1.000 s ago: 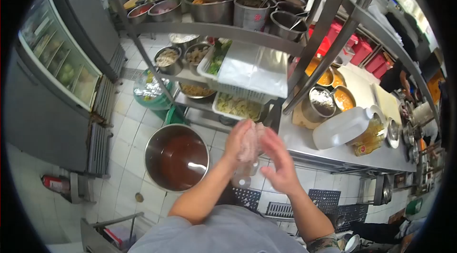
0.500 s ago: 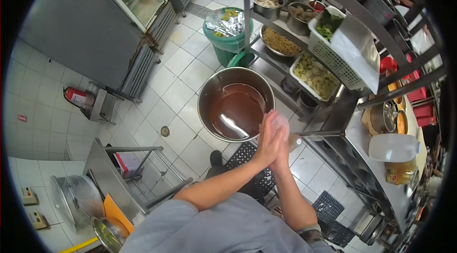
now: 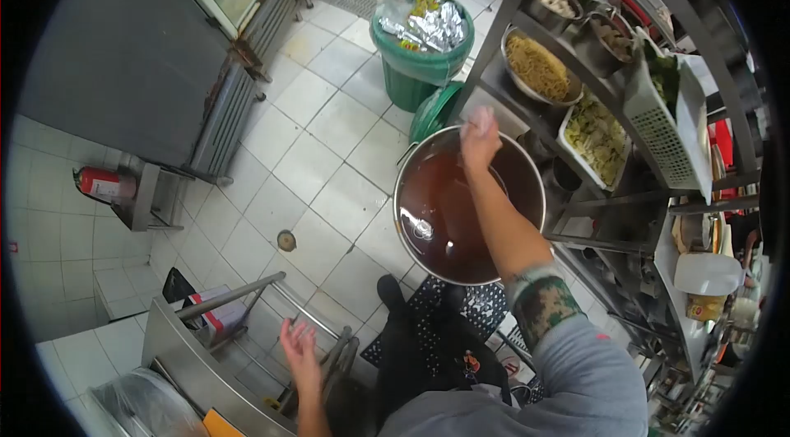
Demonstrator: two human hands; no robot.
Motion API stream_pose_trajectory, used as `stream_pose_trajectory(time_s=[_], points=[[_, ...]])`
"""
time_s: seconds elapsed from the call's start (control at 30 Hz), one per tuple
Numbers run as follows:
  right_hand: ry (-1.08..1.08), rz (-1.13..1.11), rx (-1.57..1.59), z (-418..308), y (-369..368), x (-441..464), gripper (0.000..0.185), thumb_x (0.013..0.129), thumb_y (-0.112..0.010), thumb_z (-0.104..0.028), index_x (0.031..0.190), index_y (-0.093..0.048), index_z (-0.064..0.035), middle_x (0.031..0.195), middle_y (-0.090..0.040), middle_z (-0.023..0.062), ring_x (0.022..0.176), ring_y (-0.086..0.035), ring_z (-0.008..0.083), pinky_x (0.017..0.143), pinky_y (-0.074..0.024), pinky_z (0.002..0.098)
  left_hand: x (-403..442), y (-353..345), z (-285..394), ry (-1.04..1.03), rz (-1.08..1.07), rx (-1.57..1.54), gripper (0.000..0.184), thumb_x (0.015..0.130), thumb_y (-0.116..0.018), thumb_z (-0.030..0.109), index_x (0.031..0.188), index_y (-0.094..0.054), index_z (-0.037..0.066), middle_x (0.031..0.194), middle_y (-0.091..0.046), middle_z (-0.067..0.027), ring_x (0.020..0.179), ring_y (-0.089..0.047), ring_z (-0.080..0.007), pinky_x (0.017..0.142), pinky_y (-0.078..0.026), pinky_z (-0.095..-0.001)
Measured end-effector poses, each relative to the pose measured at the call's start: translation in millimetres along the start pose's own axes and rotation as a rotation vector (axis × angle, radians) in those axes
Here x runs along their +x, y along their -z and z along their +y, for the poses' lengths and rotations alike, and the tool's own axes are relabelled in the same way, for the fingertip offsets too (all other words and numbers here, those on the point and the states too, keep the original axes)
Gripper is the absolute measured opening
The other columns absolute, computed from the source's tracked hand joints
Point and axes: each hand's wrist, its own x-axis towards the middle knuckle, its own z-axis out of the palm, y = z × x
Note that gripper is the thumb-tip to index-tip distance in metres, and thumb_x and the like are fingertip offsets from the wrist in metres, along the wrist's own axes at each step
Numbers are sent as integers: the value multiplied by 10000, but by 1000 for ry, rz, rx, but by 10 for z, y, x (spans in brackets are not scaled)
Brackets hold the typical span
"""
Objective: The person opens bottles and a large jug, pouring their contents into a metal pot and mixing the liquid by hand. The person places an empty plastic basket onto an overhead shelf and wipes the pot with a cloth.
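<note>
A large steel pot [image 3: 401, 227] of reddish-brown liquid stands in front of me on the tiled floor. My right hand [image 3: 480, 143] reaches across it to the far rim, fingers curled. Something pale and translucent shows at its fingertips; I cannot make out what it is. Lower left, my left hand [image 3: 299, 345] is held out with its fingers apart and nothing in it, near the metal rail [image 3: 309, 305] of a steel table.
Beyond the pot are a green bin [image 3: 407, 79] with foil and a green lid [image 3: 436, 112]. At right, a steel rack [image 3: 494, 67] carries a bowl of noodles [image 3: 535, 67], a tray of cut vegetables [image 3: 597, 137] and a white basket [image 3: 658, 120]. A black perforated mat [image 3: 485, 305] lies underfoot.
My hands, pressed together at the pot's near right side before, have separated. The right went forward to the far rim; the left came back to the lower left. The camera view has shifted.
</note>
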Motion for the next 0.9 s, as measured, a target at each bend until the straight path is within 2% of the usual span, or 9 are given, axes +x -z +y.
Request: stream_pose_trajectory(time_s=[0.07,0.1,0.27,0.4,0.6,0.7,0.77,0.83,0.9], points=[[-117,-72,-60,-256,-273,-383,624,860,-641,-183,1452,-469,-90,1238,-574,299,1090,-565,463,1000,-459,461,-69,294,-145,29,60,18,602,1024,-579,164,1536,-276,80,1320,-537,-158,1148,-572,-213,1027,-456,-338],[-184,-168,45,-436,-276,-533,621,859,-614,-144,1460,-464,-102,1362,-456,298,1200,-499,463,1056,-407,466,-110,393,-196,77,68,32,595,1022,-581,157,1532,-285,76,1302,-550,-148,1127,-579,-202,1012,-461,-331],[90,-576,-100,-1058,179,-1461,562,788,-656,-49,1336,-570,-138,1357,-429,274,1148,-518,478,998,-468,470,-223,464,-420,216,-14,54,567,1002,-617,135,1496,-350,55,1219,-605,-108,1040,-600,-160,935,-480,-299],[353,-810,-180,-1218,717,-1906,521,759,-663,3,1244,-609,-180,1371,-437,245,1188,-500,469,973,-489,509,-129,322,-648,180,-125,111,533,992,-629,121,1462,-393,35,1203,-621,-124,1055,-598,-164,931,-481,-298],[645,-1235,-136,-703,1990,-2072,480,803,-594,-22,1255,-616,-182,1385,-453,200,1250,-459,413,1057,-417,474,-102,133,-573,126,-189,117,519,988,-639,139,1445,-414,37,1214,-626,-144,1057,-605,-177,937,-484,-303],[816,-1447,-132,-345,2788,-1674,389,845,-588,-67,1211,-656,-176,1394,-490,181,1281,-473,380,1063,-420,458,-112,207,-689,117,-165,146,510,988,-643,157,1434,-429,33,1212,-632,-135,1055,-611,-177,940,-484,-305],[666,-1600,-343,-263,3092,-1370,356,848,-611,-43,1182,-675,-146,1334,-559,168,1255,-519,358,1049,-442,446,-155,256,-746,112,-141,171,499,985,-651,166,1419,-447,28,1196,-640,-121,1047,-617,-170,933,-489,-304],[428,-1818,-8,16,2888,-951,385,816,-624,34,1172,-671,-105,1261,-610,158,1202,-568,343,1033,-463,438,-166,227,-866,120,-112,162,484,979,-661,174,1398,-471,25,1176,-651,-112,1030,-628,-167,918,-498,-303],[344,-1468,78,-582,2546,-716,444,760,-610,111,1166,-660,-62,1233,-623,157,1191,-585,324,1029,-473,415,-140,131,-1053,137,-90,131,463,972,-673,181,1371,-500,23,1152,-664,-107,1002,-643,-169,893,-513,-304]])
